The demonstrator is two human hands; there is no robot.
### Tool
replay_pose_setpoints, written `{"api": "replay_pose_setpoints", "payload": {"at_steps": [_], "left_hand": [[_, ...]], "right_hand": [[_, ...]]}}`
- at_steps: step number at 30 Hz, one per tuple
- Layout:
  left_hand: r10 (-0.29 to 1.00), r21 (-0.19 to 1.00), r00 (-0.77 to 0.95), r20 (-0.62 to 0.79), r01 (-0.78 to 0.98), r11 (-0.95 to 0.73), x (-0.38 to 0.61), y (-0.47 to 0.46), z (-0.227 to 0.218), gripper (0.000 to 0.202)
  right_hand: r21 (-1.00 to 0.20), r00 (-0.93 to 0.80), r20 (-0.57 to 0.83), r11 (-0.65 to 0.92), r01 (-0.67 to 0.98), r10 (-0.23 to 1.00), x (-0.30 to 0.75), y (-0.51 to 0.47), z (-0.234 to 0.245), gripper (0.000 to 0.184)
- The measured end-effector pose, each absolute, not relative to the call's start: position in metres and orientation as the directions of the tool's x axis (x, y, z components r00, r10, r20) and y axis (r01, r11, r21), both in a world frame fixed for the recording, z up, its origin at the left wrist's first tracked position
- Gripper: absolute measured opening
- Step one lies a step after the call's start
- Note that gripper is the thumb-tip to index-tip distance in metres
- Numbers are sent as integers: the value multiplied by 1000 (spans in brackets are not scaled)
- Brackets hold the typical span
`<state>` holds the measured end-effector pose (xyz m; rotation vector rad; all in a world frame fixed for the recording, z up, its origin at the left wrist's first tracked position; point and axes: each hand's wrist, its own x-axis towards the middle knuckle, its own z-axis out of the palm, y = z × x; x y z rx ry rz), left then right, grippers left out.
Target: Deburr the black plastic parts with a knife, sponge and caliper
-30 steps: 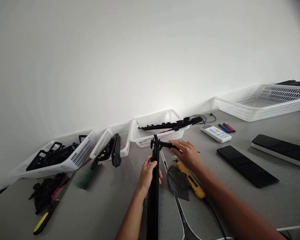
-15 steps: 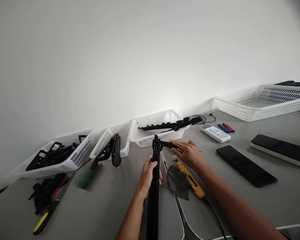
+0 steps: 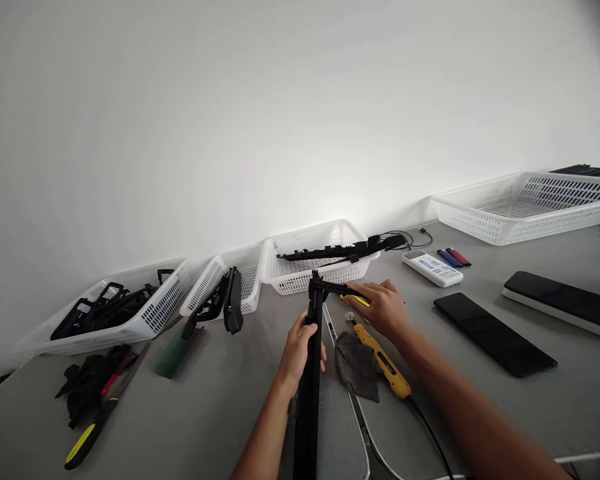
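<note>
My left hand (image 3: 299,347) is closed around a long, narrow black plastic part (image 3: 307,407), which runs from the bottom edge of the view up to the middle. At its upper end sits a black caliper (image 3: 333,288), its jaws by the part and its beam reaching to the right. My right hand (image 3: 383,307) grips that beam, fingers closed over it. Whether the jaws touch the part I cannot tell. Below the right hand, a yellow tool (image 3: 357,300) partly shows. A yellow corded hand tool (image 3: 383,360) lies beside a dark cloth (image 3: 356,367).
White baskets (image 3: 280,283) holding black parts line the wall; a larger basket (image 3: 505,233) stands far right. At left lie a yellow-black handled tool (image 3: 87,440) and a green scraper blade (image 3: 177,353). A white device (image 3: 433,269) and flat black slabs (image 3: 495,333) lie at right.
My right hand has shifted slightly to the right with the caliper, showing more of the yellow tool beneath. The black part and my left hand have barely moved.
</note>
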<state>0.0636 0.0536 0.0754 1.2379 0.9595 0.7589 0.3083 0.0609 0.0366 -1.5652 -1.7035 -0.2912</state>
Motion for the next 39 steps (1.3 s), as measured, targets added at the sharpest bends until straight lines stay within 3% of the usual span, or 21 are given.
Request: {"api": "replay_pose_setpoints", "payload": {"at_steps": [39], "left_hand": [[888, 982, 421, -184, 41, 184, 63, 55, 75, 73]], "right_hand": [[-316, 57, 727, 261, 912, 684, 307, 61, 36, 39]]}}
